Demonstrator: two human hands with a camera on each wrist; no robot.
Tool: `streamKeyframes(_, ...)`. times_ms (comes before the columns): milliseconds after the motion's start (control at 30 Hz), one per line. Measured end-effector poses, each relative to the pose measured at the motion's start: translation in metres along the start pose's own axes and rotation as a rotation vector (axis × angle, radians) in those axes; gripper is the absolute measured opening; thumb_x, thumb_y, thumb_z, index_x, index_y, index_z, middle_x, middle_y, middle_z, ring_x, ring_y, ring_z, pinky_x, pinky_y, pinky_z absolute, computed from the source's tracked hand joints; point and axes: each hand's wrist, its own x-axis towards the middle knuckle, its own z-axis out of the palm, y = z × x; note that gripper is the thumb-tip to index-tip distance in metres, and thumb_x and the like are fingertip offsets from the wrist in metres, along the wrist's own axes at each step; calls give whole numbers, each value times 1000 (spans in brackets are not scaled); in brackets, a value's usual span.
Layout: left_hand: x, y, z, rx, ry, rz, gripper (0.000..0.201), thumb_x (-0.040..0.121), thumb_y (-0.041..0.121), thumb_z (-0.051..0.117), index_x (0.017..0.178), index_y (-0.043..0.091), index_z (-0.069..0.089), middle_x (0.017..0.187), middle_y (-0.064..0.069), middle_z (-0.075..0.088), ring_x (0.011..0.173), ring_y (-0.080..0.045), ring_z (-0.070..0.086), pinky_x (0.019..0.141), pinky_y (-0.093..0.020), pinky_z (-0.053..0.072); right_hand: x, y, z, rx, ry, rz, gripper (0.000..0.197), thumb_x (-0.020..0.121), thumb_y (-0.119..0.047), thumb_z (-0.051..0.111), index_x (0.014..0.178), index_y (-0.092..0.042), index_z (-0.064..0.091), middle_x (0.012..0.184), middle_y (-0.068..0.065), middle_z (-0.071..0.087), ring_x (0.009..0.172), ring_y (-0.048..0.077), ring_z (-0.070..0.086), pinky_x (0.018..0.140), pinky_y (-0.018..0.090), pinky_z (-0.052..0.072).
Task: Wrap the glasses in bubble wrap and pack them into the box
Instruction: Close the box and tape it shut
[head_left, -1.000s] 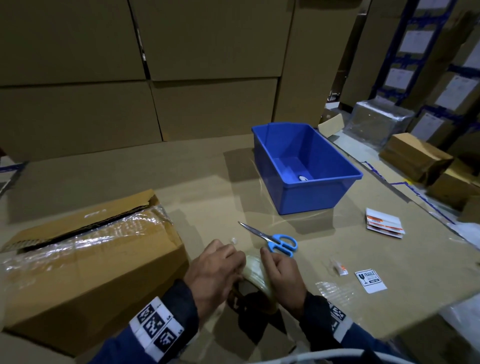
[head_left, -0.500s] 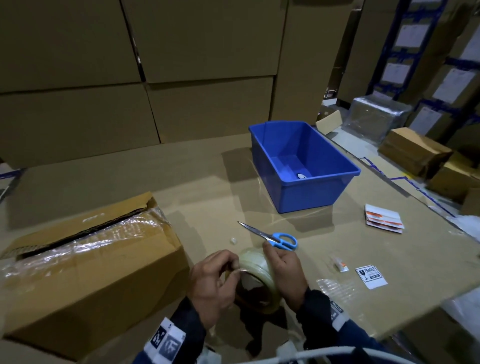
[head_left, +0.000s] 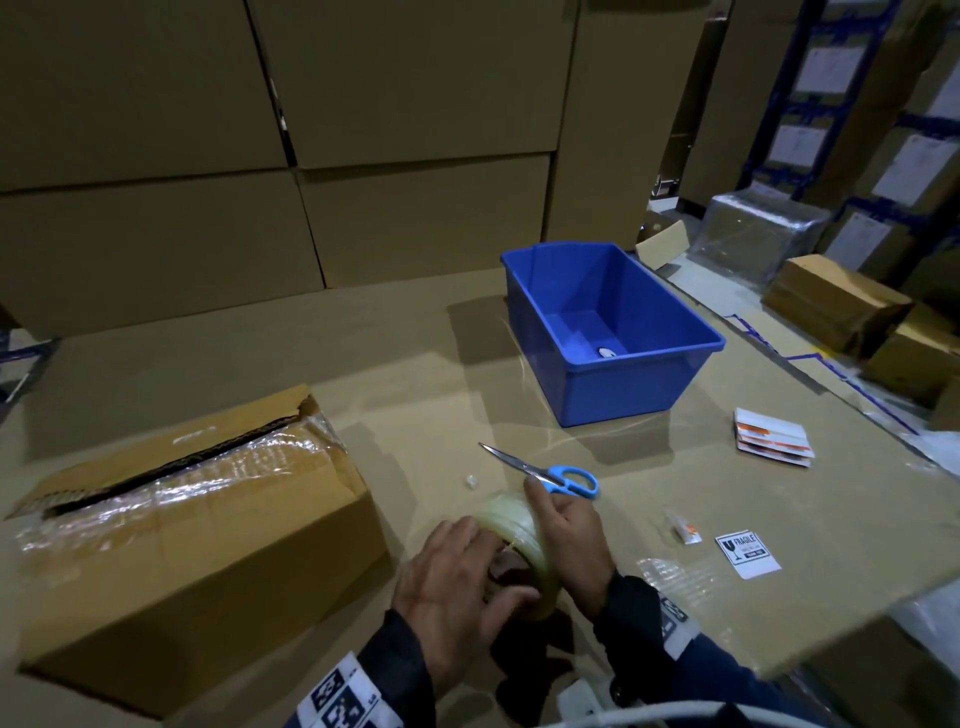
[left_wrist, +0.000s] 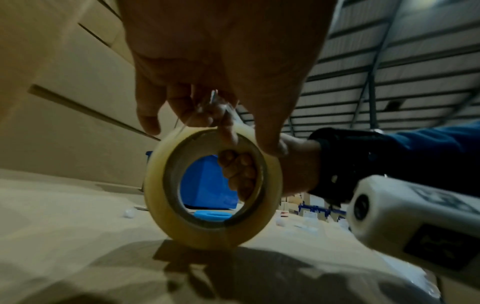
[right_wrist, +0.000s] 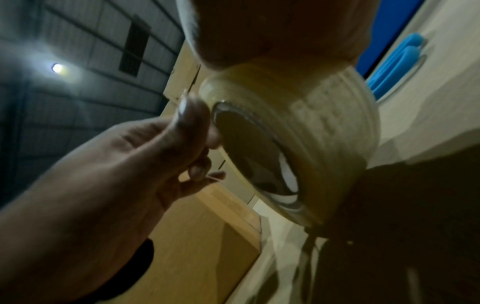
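A roll of clear packing tape (head_left: 506, 514) stands on edge on the cardboard-covered table, close to me. My right hand (head_left: 566, 540) grips it from the right, its fingers (left_wrist: 239, 174) curled through the core. My left hand (head_left: 457, 566) lies against the roll's near side and pinches a thin clear tape end (left_wrist: 213, 102) at the top rim. In the right wrist view the left thumb (right_wrist: 189, 117) presses on the roll's (right_wrist: 324, 127) edge. The cardboard box (head_left: 182, 545) sits left of my hands, its top under clear wrap. No glasses show.
Blue-handled scissors (head_left: 566, 478) lie just beyond the roll. Farther back stands a blue plastic bin (head_left: 623, 395) with a small white item inside. At right lie a stack of labels (head_left: 774, 439), a fragile sticker (head_left: 747, 555) and a scrap of clear wrap (head_left: 675, 577). Stacked cartons form a wall behind.
My left hand has slid from the roll's top down over its near side and spread out. The right hand keeps its hold on the roll.
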Motion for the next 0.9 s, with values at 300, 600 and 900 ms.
streamKeyframes(300,-4,8,-1,-116,185,0,63,62,81,59,72,31,23,68,17,27,59,-4,28,54,-19,21,3,-13,-8,-81,-446,130,64,73,-77,58,57,-17,39,57,3,36,52,12,33,50,25,28)
streamKeyframes(600,-7,10,14,-240,350,15,39,74,25,60,67,27,21,66,11,27,54,-11,32,55,-20,20,-2,-15,18,196,-177,212,42,97,-39,52,66,-11,59,63,7,57,59,15,53,55,21,44)
streamKeyframes(900,-15,-11,10,-444,358,40,43,81,23,62,66,32,23,61,16,26,54,2,27,52,-15,22,14,-7,15,161,-99,273,39,95,-44,48,95,-10,68,77,9,64,68,15,58,63,26,50)
